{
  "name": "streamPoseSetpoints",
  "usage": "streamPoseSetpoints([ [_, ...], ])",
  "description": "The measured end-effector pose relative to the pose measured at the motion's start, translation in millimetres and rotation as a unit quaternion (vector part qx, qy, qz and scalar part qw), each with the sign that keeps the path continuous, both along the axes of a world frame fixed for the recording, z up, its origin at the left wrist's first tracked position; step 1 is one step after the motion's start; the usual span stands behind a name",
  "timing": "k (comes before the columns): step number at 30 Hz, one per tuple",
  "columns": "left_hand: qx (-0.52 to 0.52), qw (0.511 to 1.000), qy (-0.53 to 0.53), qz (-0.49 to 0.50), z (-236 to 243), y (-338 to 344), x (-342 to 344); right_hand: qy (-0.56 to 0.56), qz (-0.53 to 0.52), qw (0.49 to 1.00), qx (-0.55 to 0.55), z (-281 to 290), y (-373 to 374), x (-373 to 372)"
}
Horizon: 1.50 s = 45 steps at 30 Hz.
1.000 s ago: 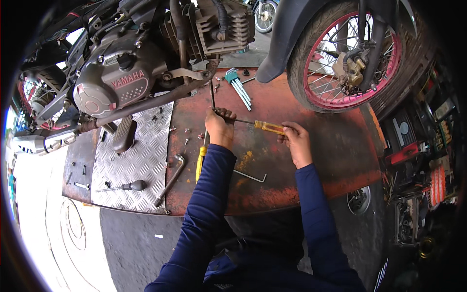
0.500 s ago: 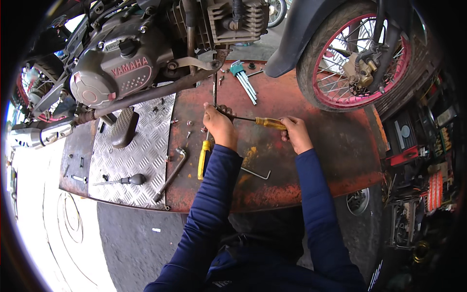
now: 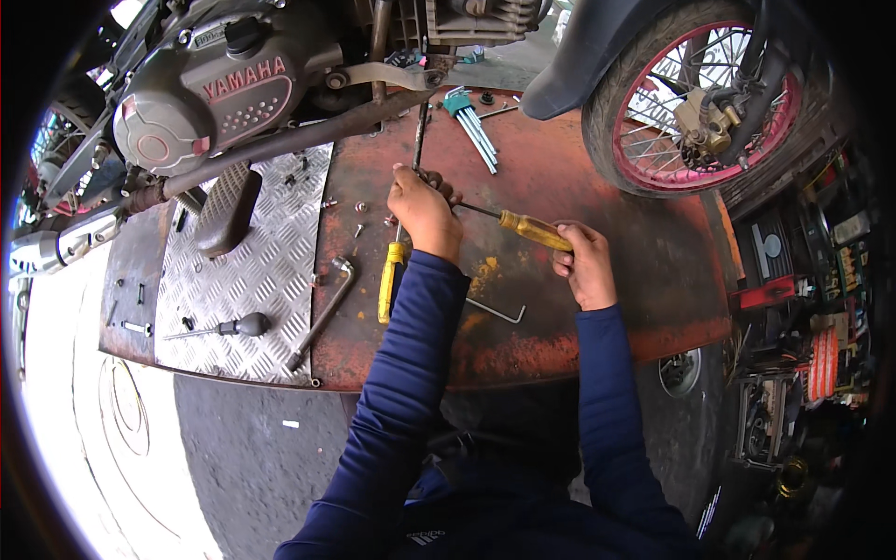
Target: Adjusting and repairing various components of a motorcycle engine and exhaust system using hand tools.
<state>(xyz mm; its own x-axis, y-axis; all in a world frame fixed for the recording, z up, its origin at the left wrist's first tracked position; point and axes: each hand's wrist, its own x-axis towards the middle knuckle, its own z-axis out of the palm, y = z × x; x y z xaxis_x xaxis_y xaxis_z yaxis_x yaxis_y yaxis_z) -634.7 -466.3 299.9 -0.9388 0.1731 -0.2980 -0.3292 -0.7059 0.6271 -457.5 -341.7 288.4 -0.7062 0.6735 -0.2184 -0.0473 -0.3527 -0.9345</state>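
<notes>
I have the left hand (image 3: 427, 213) curled around a slender, dark metal rod (image 3: 421, 135) pointing toward twelve o'clock; toward three o'clock, the right hand (image 3: 586, 267) pinches a yellow-handled steel screwdriver (image 3: 530, 230). I'd brace the rod firmly, keeping the screwdriver straight.

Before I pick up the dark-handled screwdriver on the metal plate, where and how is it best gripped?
Probably by its bulbous handle, from above and the right. The screwdriver lies flat on the patterned metal plate, its thin shaft pointing left, so the thick end faces the side of the left hand; a bent metal tool lies between them.
</notes>
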Motion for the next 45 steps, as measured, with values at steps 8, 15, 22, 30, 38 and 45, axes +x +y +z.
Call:
streamPoseSetpoints([
  [8,0.146,0.987,-0.015,-0.062,-19.2,23.5,-15.5,-0.011,-0.033,0.978,0.204,-24.0,47.2,-60.4],
  [15,0.140,0.985,0.078,-0.066,-22.5,20.1,-25.9,-0.156,0.032,0.895,0.416,-13.1,52.8,-60.5],
  [22,0.086,0.990,0.096,-0.051,-16.6,13.6,-13.2,-0.212,-0.043,0.816,0.536,8.7,-0.3,-28.9],
  [30,0.217,0.951,0.025,-0.220,-20.5,-11.8,-40.8,-0.128,-0.055,0.772,0.621,54.5,-130.8,12.6],
  [38,0.226,0.897,-0.084,-0.371,-18.0,-34.8,-64.7,0.011,0.025,0.774,0.632,48.4,-179.4,3.1],
  [45,0.143,0.958,-0.092,-0.233,-26.9,-7.3,-39.5,0.017,-0.049,0.839,0.542,37.0,-126.0,25.0],
])
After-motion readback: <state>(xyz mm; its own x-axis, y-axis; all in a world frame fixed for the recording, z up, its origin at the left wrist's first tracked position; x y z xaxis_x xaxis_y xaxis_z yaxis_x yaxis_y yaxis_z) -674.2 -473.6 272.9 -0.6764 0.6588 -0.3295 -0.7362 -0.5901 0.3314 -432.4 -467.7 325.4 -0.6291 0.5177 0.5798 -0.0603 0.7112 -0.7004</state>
